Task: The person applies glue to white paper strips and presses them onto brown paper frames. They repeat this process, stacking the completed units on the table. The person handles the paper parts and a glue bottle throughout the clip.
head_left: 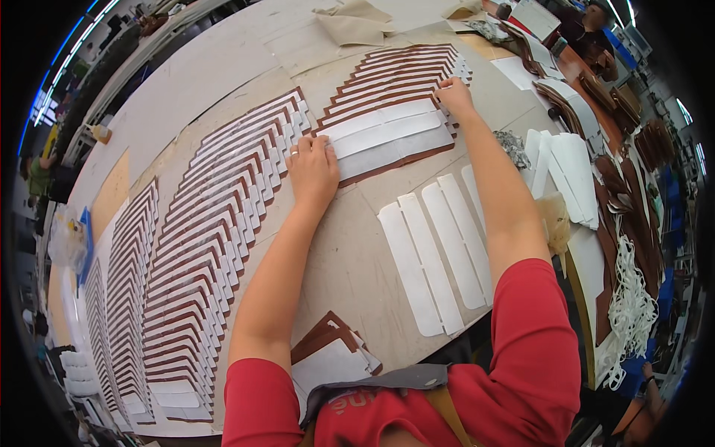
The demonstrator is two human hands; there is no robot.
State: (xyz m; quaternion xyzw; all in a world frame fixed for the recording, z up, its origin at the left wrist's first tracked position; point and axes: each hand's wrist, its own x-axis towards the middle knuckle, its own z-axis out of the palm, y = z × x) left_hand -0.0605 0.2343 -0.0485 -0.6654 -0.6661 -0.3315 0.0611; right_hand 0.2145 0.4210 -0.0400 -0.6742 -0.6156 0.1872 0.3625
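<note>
The white strip (387, 138) lies crosswise on the brown piece (395, 160) toward the table's (350, 253) far edge. Left hand (313, 167) presses its left end, right hand (454, 95) its right end (fingers flat, gripping nothing).

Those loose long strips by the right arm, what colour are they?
The loose strips are plain white, seen in the head view.

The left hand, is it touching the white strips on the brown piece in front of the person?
Touching. The head view shows the left hand lying flat with its fingertips on the end of the white strips.
</note>
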